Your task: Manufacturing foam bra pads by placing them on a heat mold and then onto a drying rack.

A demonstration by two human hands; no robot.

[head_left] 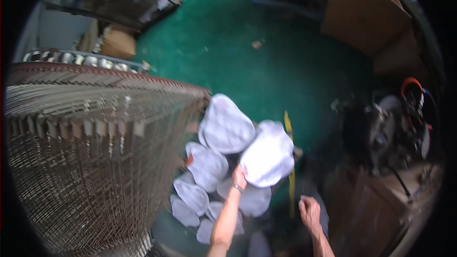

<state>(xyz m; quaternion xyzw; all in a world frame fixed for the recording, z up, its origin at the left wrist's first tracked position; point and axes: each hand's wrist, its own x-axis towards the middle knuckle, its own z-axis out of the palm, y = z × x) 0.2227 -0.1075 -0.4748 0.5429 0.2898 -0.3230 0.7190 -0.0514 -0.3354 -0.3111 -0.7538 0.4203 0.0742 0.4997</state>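
Note:
My left hand (239, 177) pinches the lower left edge of a bright white, rounded, full-looking bag (269, 154). That bag is tilted over a cluster of similar white bags. A large white bag (226, 126) sits just beyond it to the left, and a smaller white bag (207, 166) lies nearer. Several more, such as a white bag (191, 197), spread toward me, partly behind my left forearm. My right hand (310, 213) hangs to the right of the pile, fingers curled in, with nothing seen in it. Blur hides the bags' exact material.
A tall rack (95, 162) of close-set thin rods or strands fills the left side. Yellow tape (292, 192) marks the green floor (228, 43). Cardboard boxes (364, 12) stand at the far right; machinery (385, 133) with an orange-red ring and a brown box (366, 204) are at right.

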